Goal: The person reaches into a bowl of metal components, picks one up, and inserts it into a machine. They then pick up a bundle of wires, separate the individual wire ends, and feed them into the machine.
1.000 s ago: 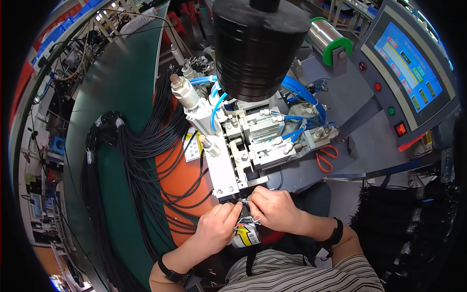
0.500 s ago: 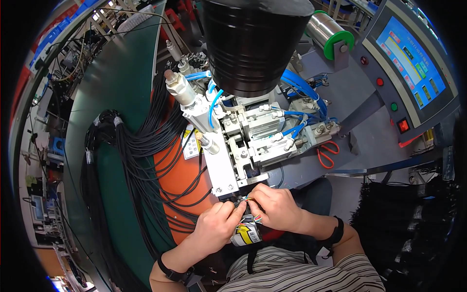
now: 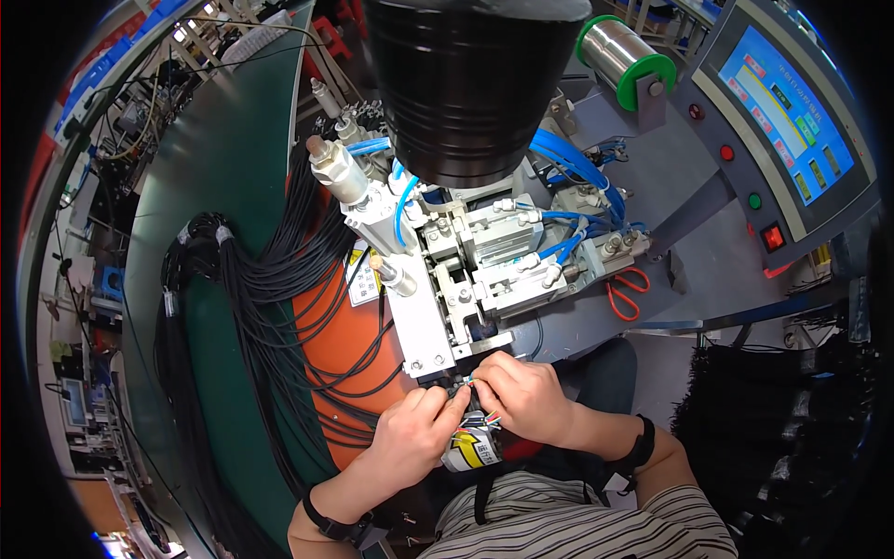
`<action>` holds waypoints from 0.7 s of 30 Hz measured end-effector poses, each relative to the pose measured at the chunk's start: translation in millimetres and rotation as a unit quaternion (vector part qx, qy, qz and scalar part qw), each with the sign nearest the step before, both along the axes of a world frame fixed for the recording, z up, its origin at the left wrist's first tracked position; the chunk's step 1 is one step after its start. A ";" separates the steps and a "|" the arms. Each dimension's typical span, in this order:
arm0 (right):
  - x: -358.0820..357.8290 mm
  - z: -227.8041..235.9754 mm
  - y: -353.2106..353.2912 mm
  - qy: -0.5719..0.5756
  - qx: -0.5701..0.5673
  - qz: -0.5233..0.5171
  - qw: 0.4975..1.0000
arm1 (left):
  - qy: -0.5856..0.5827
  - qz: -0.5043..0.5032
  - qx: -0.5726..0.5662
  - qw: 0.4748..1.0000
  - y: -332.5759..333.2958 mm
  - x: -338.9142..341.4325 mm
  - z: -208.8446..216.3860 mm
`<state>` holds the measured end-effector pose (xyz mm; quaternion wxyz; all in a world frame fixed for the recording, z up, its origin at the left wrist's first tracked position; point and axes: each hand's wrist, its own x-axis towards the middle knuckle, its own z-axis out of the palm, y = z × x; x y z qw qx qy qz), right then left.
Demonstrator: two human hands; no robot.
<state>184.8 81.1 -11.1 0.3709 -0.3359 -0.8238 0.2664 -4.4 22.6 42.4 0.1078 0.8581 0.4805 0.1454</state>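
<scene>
My left hand (image 3: 413, 430) and my right hand (image 3: 528, 399) meet at the near end of a metal machine (image 3: 426, 321). Both are closed, fingertips pinching the thin coloured wires (image 3: 468, 380) at a cable end just before the machine's front block. The fingers cover most of these wires. Below my fingertips, more stripped coloured wire ends (image 3: 486, 421) stick out over a white and yellow label (image 3: 474, 451) with an arrow. Black cables (image 3: 279, 326) lie bundled on the green and orange surface to the left.
A wide black duct (image 3: 470, 88) hangs over the machine. Blue air hoses (image 3: 573, 160) run along its right side, near red-handled scissors (image 3: 628, 294). At the right stand a control screen (image 3: 787, 116) and a solder wire spool (image 3: 622, 58). Dark cables (image 3: 745, 438) hang lower right.
My right fingertips have shifted very slightly at the wires. The whole view has tilted a little; otherwise both hands keep their place.
</scene>
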 end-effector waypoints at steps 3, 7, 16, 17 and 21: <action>2.6 -1.1 0.3 0.005 -0.031 0.009 0.999 | 0.000 0.004 0.002 1.000 -1.1 0.4 -0.9; 4.3 -2.8 2.0 0.013 -0.054 0.021 0.998 | -0.002 0.006 0.005 1.000 -1.3 0.6 -1.2; 0.4 -1.5 -1.5 0.014 0.009 -0.008 1.000 | 0.015 0.001 0.009 1.000 -1.2 1.4 0.4; -0.2 -2.2 -2.1 0.014 0.009 -0.008 1.000 | 0.015 0.001 0.009 1.000 -1.1 1.3 0.4; -2.0 -5.6 -3.0 0.045 0.025 -0.027 0.998 | 0.020 -0.002 0.009 1.000 -1.0 1.2 0.3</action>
